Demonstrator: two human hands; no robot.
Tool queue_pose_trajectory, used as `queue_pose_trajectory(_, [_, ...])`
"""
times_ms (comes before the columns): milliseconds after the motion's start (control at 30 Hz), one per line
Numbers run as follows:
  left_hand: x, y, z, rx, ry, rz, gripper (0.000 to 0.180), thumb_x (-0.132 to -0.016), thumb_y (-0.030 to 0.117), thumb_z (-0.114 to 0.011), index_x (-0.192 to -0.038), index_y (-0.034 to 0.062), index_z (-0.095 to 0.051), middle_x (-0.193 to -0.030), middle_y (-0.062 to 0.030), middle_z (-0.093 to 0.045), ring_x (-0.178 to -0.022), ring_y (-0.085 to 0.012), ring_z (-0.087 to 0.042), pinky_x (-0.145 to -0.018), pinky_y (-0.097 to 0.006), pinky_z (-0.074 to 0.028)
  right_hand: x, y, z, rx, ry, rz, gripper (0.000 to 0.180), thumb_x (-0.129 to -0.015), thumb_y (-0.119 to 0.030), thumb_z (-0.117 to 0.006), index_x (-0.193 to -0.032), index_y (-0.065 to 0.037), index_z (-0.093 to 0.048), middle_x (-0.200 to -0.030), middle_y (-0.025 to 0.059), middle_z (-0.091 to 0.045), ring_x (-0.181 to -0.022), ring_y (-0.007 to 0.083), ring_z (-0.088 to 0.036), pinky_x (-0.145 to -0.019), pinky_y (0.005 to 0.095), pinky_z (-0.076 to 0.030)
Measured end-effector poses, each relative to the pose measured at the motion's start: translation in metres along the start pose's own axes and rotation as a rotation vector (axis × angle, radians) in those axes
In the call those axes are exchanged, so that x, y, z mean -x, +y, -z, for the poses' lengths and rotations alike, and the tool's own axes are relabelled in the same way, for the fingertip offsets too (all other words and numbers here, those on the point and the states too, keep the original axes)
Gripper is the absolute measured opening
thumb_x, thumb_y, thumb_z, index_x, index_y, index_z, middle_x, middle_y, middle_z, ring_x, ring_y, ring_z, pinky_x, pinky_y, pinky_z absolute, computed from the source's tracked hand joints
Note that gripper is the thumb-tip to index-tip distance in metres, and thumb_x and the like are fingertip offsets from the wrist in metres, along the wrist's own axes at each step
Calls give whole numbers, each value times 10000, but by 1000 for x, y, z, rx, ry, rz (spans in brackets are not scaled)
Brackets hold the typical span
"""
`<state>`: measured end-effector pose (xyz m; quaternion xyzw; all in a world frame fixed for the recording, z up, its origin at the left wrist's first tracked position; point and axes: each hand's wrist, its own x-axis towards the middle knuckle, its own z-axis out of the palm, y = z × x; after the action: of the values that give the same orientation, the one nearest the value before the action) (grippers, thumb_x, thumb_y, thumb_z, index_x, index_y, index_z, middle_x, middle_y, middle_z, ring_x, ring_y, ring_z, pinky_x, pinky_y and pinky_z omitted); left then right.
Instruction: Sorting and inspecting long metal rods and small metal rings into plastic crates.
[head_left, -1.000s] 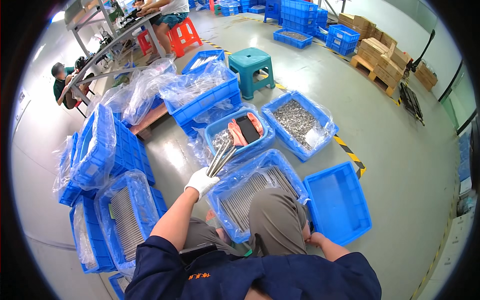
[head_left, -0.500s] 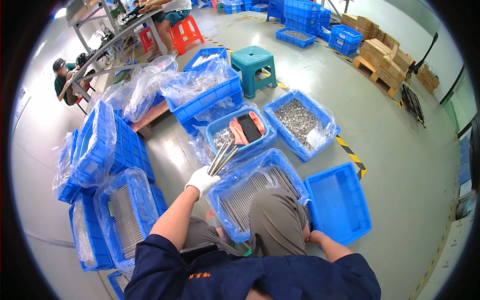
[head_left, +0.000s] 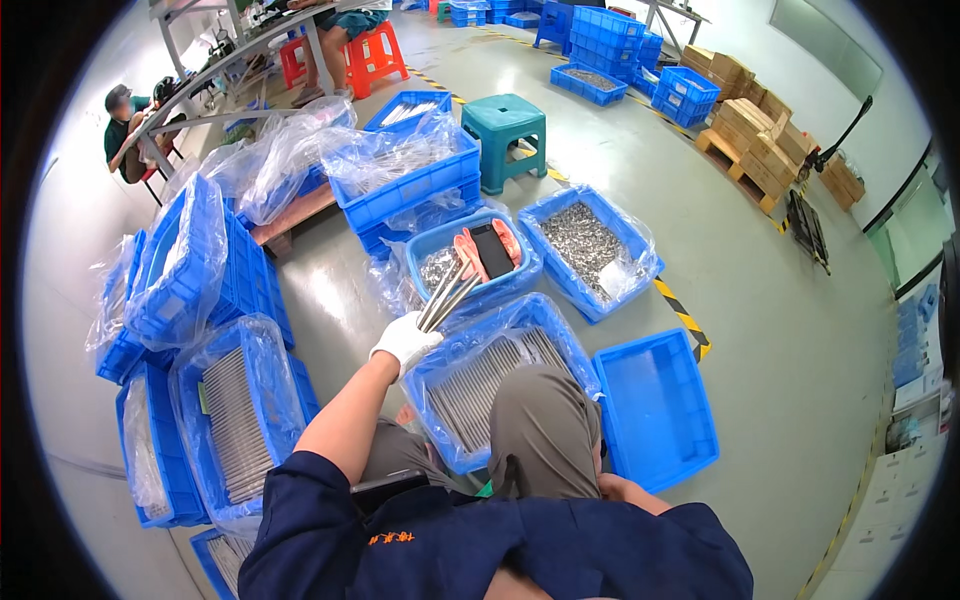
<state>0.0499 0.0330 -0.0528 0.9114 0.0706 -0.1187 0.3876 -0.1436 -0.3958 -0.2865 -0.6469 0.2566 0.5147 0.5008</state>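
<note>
Fingers of gloved left hand (head_left: 404,342): closed round a bundle of metal rods (head_left: 447,294), frame centre, above blue rod crate (head_left: 578,352). Right hand (head_left: 612,487): lower centre, mostly behind knee, fingers not discernible.

A seated person's white-gloved left hand (head_left: 404,341) grips a bundle of thin metal rods (head_left: 447,295), raised above a plastic-lined blue crate of rods (head_left: 500,375) in front of the knees. The right hand (head_left: 612,487) rests low beside the right leg, near an empty blue crate (head_left: 655,405). A teal stool (head_left: 505,135) stands beyond, among further blue crates.
</note>
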Motion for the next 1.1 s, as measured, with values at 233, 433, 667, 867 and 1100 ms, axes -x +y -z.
queue_pose_trajectory(233, [1, -9, 9, 72, 41, -88, 368, -646, 283, -578, -906, 25, -542, -828, -166, -576, -771, -283, -549, -700, -328, -422, -8, -10, 1, 11, 31, -2, 271, -743, -288, -546, -838, -41, -600, -751, 73, -576, -711, 214, -559, -578, 338, -480])
queue_pose_trajectory(433, [11, -7, 10, 187, 73, -84, 370, -658, 287, -576, -912, 20, -543, -813, -155, -578, -747, -261, -551, -687, -322, -424, -11, -45, -8, -20, 27, 23, 258, -741, -279, -545, -833, -44, -600, -744, 70, -577, -699, 210, -559, -576, 335, -478])
queue_pose_trajectory(667, [9, -18, 11, 221, 81, -108, 358, -652, 288, -599, -890, 25, -551, -774, -139, -589, -708, -248, -564, -648, -320, -435, -17, -51, -29, -85, 9, 10, 244, -739, -269, -544, -827, -49, -599, -735, 66, -578, -686, 207, -559, -575, 331, -476])
queue_pose_trajectory(867, [3, -16, 11, 178, 79, -131, 373, -656, 305, -589, -903, 28, -551, -794, -154, -586, -737, -267, -561, -675, -327, -431, -22, -71, -39, -171, -12, 11, 231, -737, -260, -543, -822, -52, -598, -728, 63, -579, -674, 203, -559, -574, 328, -474])
queue_pose_trajectory(1100, [1, -16, 12, 155, 86, -128, 355, -660, 289, -579, -899, 28, -549, -794, -152, -582, -734, -270, -555, -673, -326, -425, 3, 33, 66, -256, -50, -2, 217, -735, -249, -542, -816, -56, -597, -720, 59, -581, -661, 199, -559, -572, 324, -472])
